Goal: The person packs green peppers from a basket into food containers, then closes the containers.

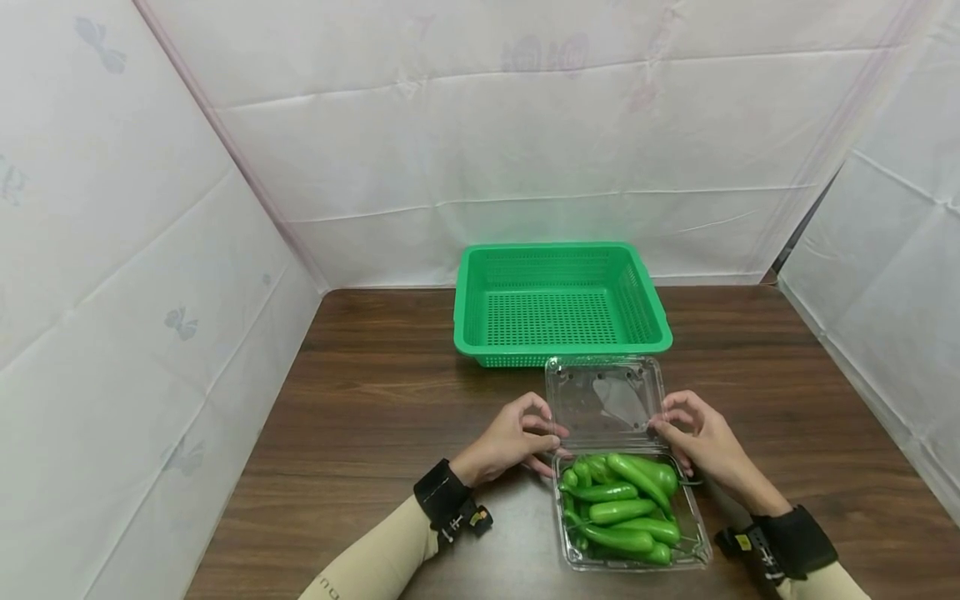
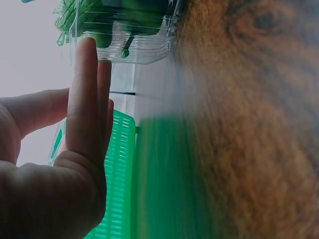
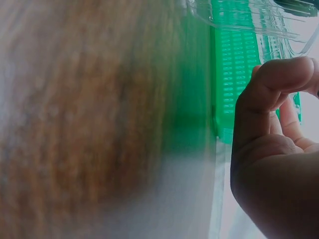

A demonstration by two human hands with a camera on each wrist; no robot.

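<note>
Clamshell [image 1: 632,508] on the tabletop [image 1: 375,400], at 6 o'clock from the basket [image 1: 558,304]; lid [image 1: 606,403] already swung open, lying flat toward 12; peppers [image 1: 622,504] all inside, basket bare, so by my reckoning your unloading is yet to start; left hand [image 1: 513,440] at the hinge's 9 o'clock side, right hand [image 1: 701,443] at 3, each grip curled, fingertips pinching the lid edge; wrist views blurred, adding only the box's underside and basket wall.
</note>
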